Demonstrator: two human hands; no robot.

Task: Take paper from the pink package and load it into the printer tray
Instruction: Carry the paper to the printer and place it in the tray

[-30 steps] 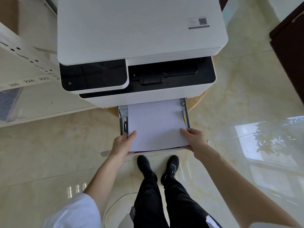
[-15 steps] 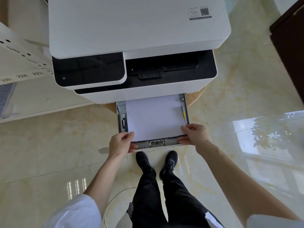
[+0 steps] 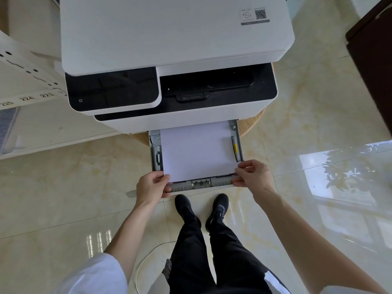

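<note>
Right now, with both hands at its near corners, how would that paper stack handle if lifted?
The paper stack looks thin, so it would probably sag between the left hand and right hand. Likely light. Loose sheets may slide apart unless pinched.

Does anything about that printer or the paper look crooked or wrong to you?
Nothing is damaged or spilled. The paper stack lies flat in the pulled-out tray, edges roughly parallel to the tray's sides. The left hand and right hand hold its near corners. The tray simply is not pushed into the printer yet.

Shelf rail point(image 3: 27, 98): 225, 224, 223; printer point(image 3: 169, 35): power symbol
</note>
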